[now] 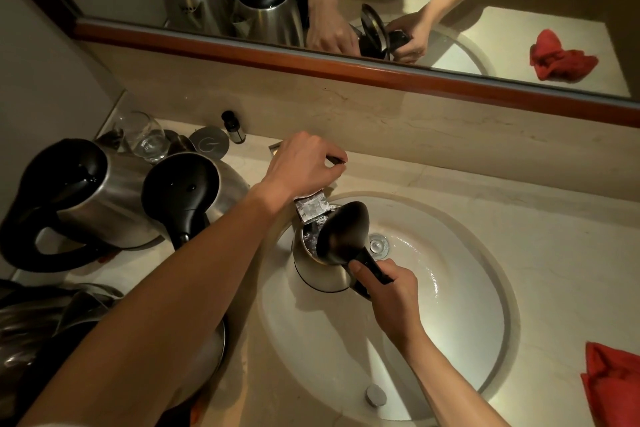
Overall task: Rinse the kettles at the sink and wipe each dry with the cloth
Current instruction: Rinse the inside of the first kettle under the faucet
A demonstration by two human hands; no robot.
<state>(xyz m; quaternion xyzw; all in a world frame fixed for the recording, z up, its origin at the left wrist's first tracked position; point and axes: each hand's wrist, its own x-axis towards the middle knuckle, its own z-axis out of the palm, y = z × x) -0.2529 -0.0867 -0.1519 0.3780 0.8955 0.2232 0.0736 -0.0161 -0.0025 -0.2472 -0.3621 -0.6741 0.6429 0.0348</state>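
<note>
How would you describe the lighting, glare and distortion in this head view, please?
Head view: dim, warm light; bright glare on the wet sink; kettles at the left sit in shadow; wide-angle lens bows the mirror frame; red cloth cut off by the right edge.

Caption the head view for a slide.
Right hand holds an open-lidded steel kettle under the square chrome tap; left hand grips the tap lever.

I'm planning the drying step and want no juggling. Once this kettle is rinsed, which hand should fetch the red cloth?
Probably the left hand. It only grips the tap lever, while the right hand holds the kettle by its handle. The red cloth lies far right, though, so it's a cross-reach.
</note>
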